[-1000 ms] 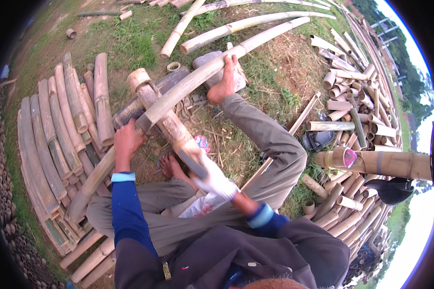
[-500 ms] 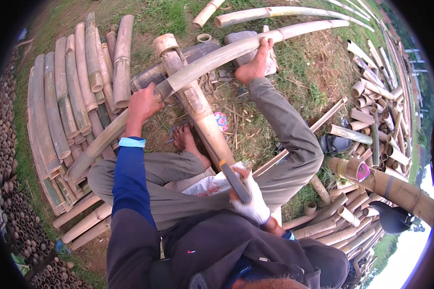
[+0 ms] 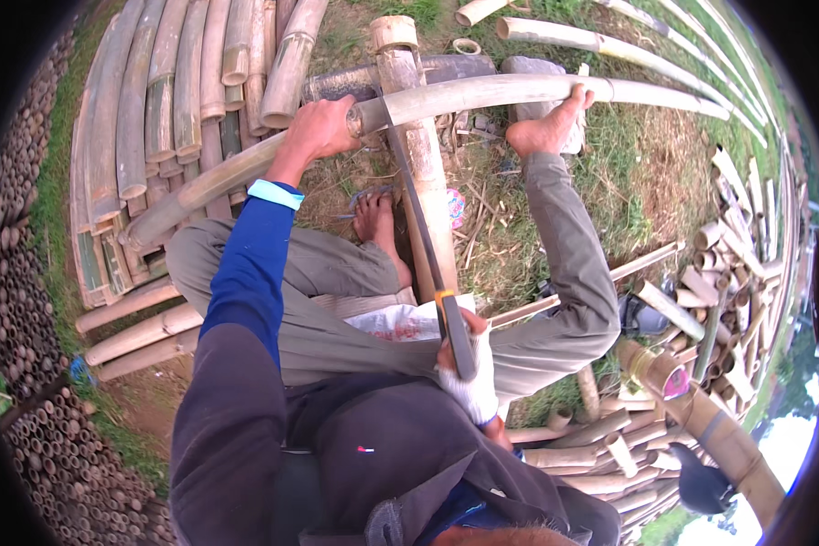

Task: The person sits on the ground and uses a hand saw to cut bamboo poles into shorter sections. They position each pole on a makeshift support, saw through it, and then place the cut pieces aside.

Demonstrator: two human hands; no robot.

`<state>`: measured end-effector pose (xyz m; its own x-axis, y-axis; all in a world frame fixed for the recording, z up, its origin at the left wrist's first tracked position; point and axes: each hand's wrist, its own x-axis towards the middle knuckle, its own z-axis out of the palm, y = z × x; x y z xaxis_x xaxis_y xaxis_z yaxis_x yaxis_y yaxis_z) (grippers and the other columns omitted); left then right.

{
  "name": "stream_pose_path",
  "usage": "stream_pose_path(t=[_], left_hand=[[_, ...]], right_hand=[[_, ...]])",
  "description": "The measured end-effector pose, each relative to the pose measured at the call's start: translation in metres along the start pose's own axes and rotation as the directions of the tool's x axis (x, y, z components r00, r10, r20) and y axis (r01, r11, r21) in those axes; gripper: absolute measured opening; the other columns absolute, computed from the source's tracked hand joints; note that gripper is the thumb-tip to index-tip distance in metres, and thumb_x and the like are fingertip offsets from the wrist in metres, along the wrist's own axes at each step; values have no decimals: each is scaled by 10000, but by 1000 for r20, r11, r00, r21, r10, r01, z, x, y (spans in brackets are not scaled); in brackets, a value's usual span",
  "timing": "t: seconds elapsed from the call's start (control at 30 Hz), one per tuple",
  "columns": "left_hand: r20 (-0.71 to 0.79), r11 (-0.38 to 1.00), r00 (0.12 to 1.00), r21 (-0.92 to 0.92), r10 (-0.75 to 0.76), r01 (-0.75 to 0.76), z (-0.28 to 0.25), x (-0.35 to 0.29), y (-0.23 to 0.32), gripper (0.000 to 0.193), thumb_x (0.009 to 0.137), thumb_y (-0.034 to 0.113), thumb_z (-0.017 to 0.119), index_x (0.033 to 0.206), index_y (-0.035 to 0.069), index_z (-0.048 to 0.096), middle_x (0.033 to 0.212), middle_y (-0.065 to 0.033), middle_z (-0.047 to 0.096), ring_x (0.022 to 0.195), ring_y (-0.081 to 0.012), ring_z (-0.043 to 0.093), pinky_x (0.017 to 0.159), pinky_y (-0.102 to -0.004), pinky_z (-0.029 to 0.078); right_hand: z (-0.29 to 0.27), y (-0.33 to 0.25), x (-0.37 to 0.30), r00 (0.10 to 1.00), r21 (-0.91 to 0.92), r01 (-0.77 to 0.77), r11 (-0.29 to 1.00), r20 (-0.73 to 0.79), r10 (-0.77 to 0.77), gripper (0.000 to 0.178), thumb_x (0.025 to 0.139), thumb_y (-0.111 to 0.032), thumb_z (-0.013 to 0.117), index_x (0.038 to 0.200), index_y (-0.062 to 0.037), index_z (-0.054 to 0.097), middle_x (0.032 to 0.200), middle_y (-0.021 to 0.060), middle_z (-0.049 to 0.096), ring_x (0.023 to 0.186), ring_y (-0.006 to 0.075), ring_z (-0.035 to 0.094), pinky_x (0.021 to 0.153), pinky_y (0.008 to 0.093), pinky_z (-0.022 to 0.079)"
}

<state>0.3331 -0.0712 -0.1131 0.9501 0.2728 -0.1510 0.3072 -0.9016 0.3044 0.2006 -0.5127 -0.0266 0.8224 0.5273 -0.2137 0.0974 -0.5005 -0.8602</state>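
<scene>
A long bamboo pole [image 3: 482, 94] slants across in front of me, resting on a thick bamboo beam [image 3: 428, 168]. My left hand [image 3: 323, 130] is closed around the pole, just left of the beam. In my right hand [image 3: 473, 369], which wears a white glove, is the dark handle of a handsaw [image 3: 458, 338] with an orange band. Its long narrow blade runs up along the beam and meets the pole close to my left fingers. How deep the blade sits I cannot tell. My bare right foot [image 3: 546, 125] presses on the pole farther right.
Stacked bamboo lengths [image 3: 159, 100] lie at left, with a mass of cut tube ends [image 3: 73, 455] beyond. More bamboo pieces [image 3: 714, 282] are heaped at right. A stone [image 3: 532, 65] sits behind my foot. A large bamboo post [image 3: 719, 423] angles in at lower right.
The view has shifted, so the pole, beam and stacks appear farther right and higher. Both hands keep their grips, and the saw blade still crosses the pole beside my left hand.
</scene>
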Motion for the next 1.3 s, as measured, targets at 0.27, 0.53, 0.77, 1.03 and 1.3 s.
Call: stream_pose_path(t=[0.27, 0.53, 0.77, 1.03, 1.3], left_hand=[[-47, 1000, 999, 16, -1, 2, -5, 2, 16, 629, 761, 385, 904, 1263, 57, 712, 1056, -270, 796, 1028, -462, 771, 929, -545, 625], [-7, 1000, 1000, 6, -3, 3, 0, 1, 0, 750, 730, 391, 909, 1370, 67, 690, 1071, -277, 795, 1036, -472, 768, 947, -552, 621], [-15, 999, 999, 23, -44, 45, 3, -3, 3, 741, 742, 401, 920, 1363, 70, 690, 1064, -283, 793, 1019, -462, 776, 915, -540, 632], [-23, 1000, 999, 11, 28, -28, -1, 0, -6, 768, 726, 376, 908, 1382, 45, 683, 1079, -280, 792, 1037, -475, 763, 942, -546, 621], [-7, 1000, 1000, 2, 3, -3, 2, 2, 1, 781, 716, 398, 907, 1378, 47, 686, 1081, -286, 790, 1039, -478, 763, 946, -551, 620]], right_hand=[[67, -4, 260, 927, 174, 373, 911, -119, -357, 516, 976, -49, 701, 1455, -26, 512, 1277, 136, 649, 1127, 219, 646, 1011, 336, 529], [7, 17, 18, 993, -1, 112, 994, -34, -112, 620, 921, 13, 614, 1527, -32, 492, 1256, 206, 665, 1048, 317, 708, 956, 431, 570], [56, 7, 188, 951, 118, 309, 944, -62, -304, 604, 948, -55, 730, 1504, -3, 502, 1310, 215, 673, 1136, 337, 698, 1010, 414, 559], [35, 9, 113, 983, 96, 184, 978, -7, -184, 514, 993, -4, 633, 1483, -19, 479, 1325, 174, 607, 1210, 273, 639, 1073, 369, 510], [37, 35, 127, 964, -34, 263, 964, -25, -264, 649, 918, -48, 703, 1529, 1, 491, 1326, 242, 659, 1245, 366, 696, 1084, 440, 539]])
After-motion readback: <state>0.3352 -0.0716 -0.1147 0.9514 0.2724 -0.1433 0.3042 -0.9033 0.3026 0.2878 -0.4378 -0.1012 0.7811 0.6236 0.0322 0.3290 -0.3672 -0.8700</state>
